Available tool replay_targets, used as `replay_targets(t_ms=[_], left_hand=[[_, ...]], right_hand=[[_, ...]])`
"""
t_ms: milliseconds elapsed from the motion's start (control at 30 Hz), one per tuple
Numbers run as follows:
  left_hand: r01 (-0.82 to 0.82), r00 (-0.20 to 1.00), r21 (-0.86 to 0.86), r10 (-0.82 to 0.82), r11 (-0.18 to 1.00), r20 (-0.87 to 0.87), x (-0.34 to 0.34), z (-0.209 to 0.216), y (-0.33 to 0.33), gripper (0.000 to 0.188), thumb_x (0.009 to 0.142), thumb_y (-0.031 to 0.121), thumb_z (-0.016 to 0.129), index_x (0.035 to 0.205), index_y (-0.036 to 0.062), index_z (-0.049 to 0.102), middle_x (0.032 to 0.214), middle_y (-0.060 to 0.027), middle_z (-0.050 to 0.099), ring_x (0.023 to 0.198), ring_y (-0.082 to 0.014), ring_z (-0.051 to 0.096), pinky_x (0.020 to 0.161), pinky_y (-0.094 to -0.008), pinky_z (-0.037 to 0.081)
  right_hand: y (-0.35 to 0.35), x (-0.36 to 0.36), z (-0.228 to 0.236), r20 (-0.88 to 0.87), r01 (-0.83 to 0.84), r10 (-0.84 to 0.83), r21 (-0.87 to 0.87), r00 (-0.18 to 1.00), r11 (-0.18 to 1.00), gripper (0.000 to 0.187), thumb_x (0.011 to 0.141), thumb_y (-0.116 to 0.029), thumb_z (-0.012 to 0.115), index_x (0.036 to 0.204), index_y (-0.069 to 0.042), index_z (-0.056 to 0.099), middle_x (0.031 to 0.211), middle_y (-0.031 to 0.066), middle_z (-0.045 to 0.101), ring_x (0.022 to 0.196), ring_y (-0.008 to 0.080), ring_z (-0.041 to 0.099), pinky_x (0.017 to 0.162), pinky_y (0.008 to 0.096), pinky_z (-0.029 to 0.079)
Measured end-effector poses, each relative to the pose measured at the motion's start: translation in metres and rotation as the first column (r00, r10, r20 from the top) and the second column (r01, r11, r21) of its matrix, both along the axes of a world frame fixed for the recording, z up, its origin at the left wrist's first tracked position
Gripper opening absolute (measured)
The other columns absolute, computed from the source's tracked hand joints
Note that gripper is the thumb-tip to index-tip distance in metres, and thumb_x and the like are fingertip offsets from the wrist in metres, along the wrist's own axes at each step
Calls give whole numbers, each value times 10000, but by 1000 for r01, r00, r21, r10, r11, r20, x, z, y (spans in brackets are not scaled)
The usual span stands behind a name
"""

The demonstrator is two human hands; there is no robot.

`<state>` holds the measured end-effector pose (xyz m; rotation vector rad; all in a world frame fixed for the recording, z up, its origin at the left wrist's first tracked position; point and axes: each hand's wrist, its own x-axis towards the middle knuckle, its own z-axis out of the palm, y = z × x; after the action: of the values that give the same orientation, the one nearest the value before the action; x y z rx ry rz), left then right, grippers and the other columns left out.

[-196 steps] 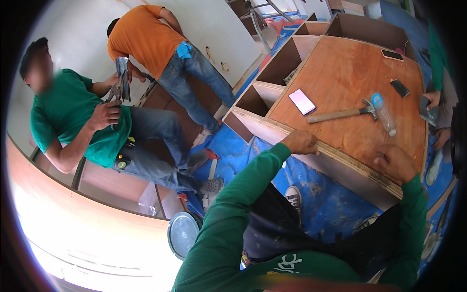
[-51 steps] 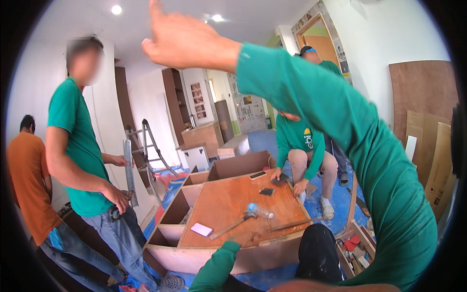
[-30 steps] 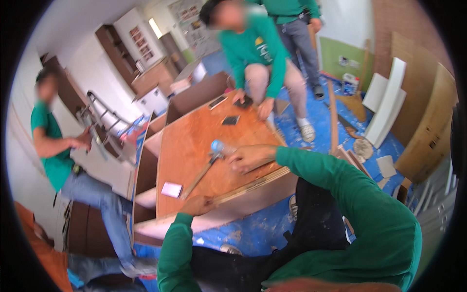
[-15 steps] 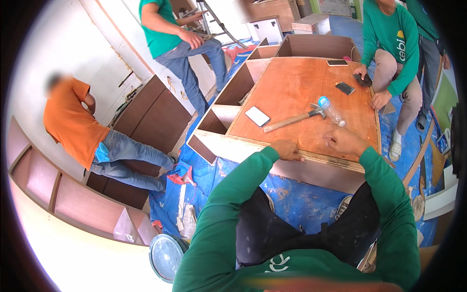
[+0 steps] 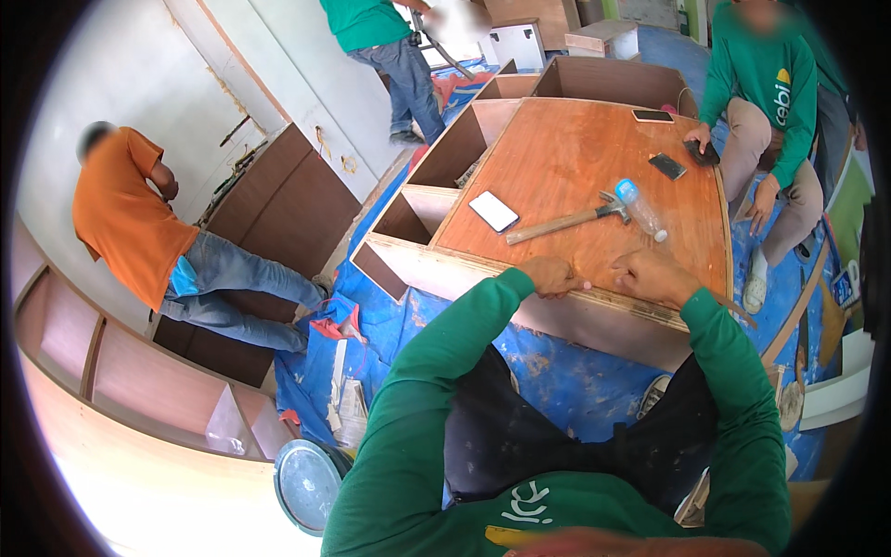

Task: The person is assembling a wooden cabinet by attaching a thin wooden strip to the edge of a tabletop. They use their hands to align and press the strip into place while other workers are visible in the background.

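My left hand (image 5: 549, 276) rests at the near edge of a reddish-brown wooden panel (image 5: 566, 148), its fingers curled closed. Facing it on the panel is my right hand (image 5: 652, 274), fingers bent in and pinched. Whatever either hand may hold is too small or hidden to make out. Just beyond them lie a hammer (image 5: 557, 226) with a wooden handle and a clear plastic bottle (image 5: 642, 212) with a blue end, the bottle beside the hammer's head. A white phone (image 5: 494, 212) is left of the hammer.
Two dark phones (image 5: 667, 166) (image 5: 652, 116) lie farther back. A seated person in green (image 5: 756, 84) holds a dark object at the right edge. Persons in orange (image 5: 130, 213) and green (image 5: 367, 23) stand left. A lidded bucket (image 5: 308, 485) stands near-left; blue tarp (image 5: 548, 371) covers the floor.
The view has shifted slightly. My hands remain near the panel's edge, the right one's fingers more curled. The standing person in green has moved back, and the seated person's free hand has lowered.
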<state>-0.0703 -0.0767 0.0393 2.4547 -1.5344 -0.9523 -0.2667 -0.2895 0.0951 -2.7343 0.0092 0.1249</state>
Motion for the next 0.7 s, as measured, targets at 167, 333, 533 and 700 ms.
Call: replay_targets(t_ms=[167, 333, 533, 700], left_hand=[[25, 1000, -53, -24, 998, 17, -4, 5, -1, 883, 1094, 815, 449, 778, 59, 777, 725, -105, 742, 729, -291, 754, 767, -456, 599], [185, 969, -158, -153, 970, 194, -1, -14, 9, 831, 1119, 765, 443, 1015, 43, 843, 959, -191, 815, 947, -415, 784, 891, -538, 596], [174, 966, -129, -144, 976, 216, -11, -7, 2, 765, 1140, 697, 460, 1158, 30, 833, 1078, -251, 807, 1016, -466, 762, 960, -572, 579], [179, 966, -196, -135, 964, 218, 8, -29, 15, 730, 1140, 694, 453, 1234, 91, 854, 1176, -220, 816, 1121, -452, 752, 1012, -557, 574]], right_hand=[[-46, 12, -30, 184, -58, 57, 0, 981, 998, 343, 1049, -247, 689, 1294, -34, 801, 1208, 230, 803, 1148, 422, 751, 1015, 507, 584], [-80, 51, -10, 230, -76, 73, 6, 971, 997, 309, 1049, -179, 660, 1254, 2, 804, 1104, 221, 819, 1015, 411, 774, 898, 498, 595], [-52, 6, -4, 334, -24, -129, 416, 934, 909, 314, 1100, -214, 691, 1295, 15, 784, 959, 113, 777, 871, 206, 725, 813, 370, 573], [85, -67, 145, 116, -117, 26, 917, 993, 380, 478, 1183, -303, 610, 1588, -49, 615, 990, 44, 713, 864, 118, 698, 798, 292, 571]])
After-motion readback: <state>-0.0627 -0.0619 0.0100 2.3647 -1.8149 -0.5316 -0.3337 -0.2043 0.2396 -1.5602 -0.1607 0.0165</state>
